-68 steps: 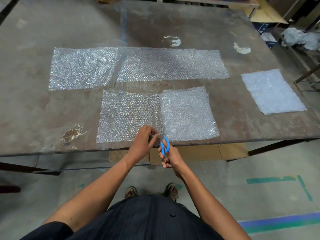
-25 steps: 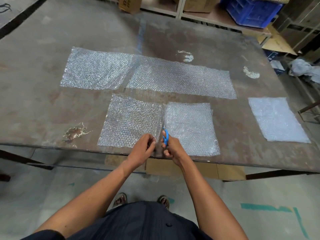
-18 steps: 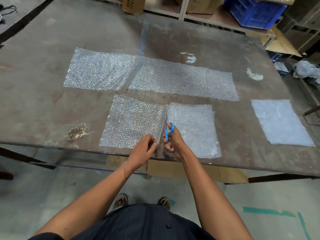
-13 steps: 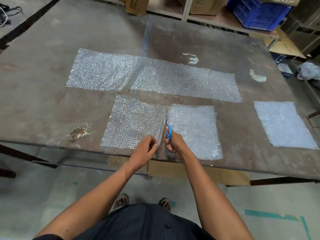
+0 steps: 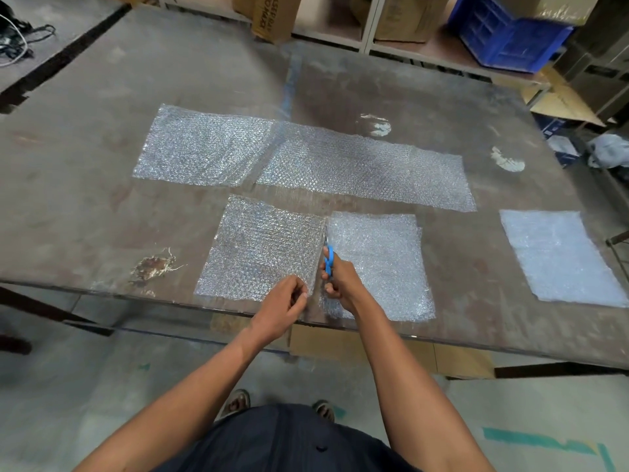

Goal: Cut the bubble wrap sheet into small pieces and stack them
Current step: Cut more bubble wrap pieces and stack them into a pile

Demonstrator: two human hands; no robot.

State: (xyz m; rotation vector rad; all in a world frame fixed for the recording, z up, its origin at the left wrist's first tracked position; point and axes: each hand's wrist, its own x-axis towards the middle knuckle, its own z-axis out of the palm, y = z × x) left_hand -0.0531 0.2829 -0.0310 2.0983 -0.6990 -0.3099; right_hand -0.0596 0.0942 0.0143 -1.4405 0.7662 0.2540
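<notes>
At six o'clock on the tabletop (image 5: 102, 206), the left hand (image 5: 284, 306) pinches the bubble wrap sheet (image 5: 265, 250); the right hand (image 5: 340, 279) has its grip closed round blue scissors (image 5: 328, 258) cutting toward twelve.

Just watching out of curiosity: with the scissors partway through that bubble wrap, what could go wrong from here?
The left hand pinches the sheet's near edge right beside the blue scissors that the right hand works, so fingers could get nicked. The bubble wrap sheet lies loose near the table edge and could shift, skewing the cut.
</notes>
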